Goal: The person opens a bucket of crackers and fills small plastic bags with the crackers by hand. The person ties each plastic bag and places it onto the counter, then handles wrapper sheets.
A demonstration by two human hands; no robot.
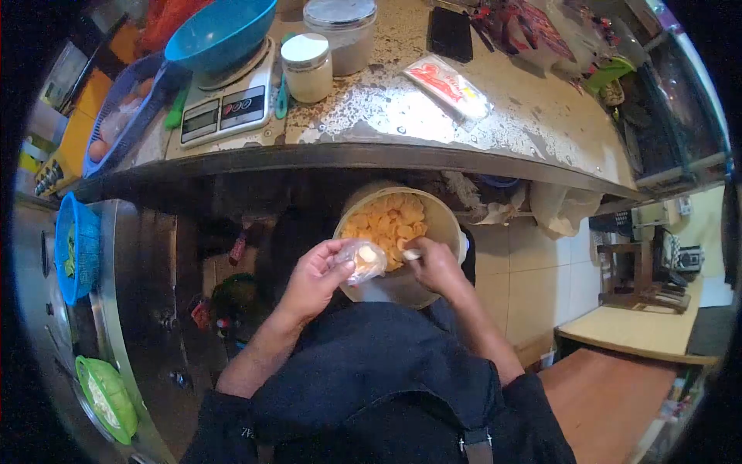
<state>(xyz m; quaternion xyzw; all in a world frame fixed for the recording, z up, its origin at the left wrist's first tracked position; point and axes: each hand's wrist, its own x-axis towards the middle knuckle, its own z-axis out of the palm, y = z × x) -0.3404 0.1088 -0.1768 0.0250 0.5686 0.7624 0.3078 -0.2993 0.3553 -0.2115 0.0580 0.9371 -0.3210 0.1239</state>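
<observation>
A large white bucket point(444, 213) stands in front of my body, below the counter edge. Many thin yellow-orange chips point(390, 216) lie inside it. My left hand point(318, 271) is closed around a small clear plastic bag point(366, 263) with pale pieces in it, held over the bucket's left side. Over the right side of the bucket, my right hand point(437, 267) has its fingers together, with something pale at the fingertips that I cannot make out clearly.
The worn counter point(363, 116) holds a digital scale point(224, 116) under a blue bowl point(220, 35), a lidded jar point(307, 68), a white packet with red print point(447, 87) and a black phone point(450, 35). Blue point(77, 247) and green baskets point(108, 398) stand at left.
</observation>
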